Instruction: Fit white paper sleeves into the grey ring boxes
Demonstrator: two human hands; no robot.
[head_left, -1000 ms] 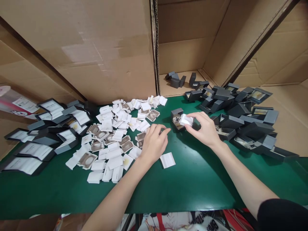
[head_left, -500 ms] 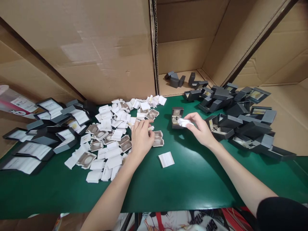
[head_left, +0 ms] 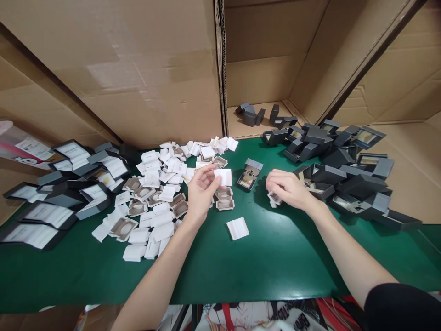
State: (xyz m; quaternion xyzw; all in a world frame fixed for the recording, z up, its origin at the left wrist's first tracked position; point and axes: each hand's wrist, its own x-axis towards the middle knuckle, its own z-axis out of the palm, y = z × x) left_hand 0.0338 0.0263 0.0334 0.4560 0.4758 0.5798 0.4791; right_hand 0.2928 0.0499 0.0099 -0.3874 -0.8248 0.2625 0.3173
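Observation:
My left hand (head_left: pixel 200 192) pinches a small white card (head_left: pixel 223 177) just above the green table (head_left: pixel 262 262), at the right edge of a heap of white cards and beige inserts (head_left: pixel 161 193). A beige insert (head_left: pixel 223 199) lies just right of that hand. My right hand (head_left: pixel 288 189) is curled around a small white insert (head_left: pixel 274 199), low over the table. Between the two hands stands an open dark grey jewellery box (head_left: pixel 250 174) with something pale inside. One single white card (head_left: pixel 237 228) lies nearer to me.
A pile of open grey boxes (head_left: pixel 344 170) fills the right side, spilling into a cardboard carton (head_left: pixel 262 69). Flat dark trays with white cards (head_left: pixel 62 184) lie at the left. Cardboard walls (head_left: pixel 120 69) rise behind the table.
My left hand picked a white card out of the heap and lifted it. My right hand drew the white insert off the grey box toward me and closed around it.

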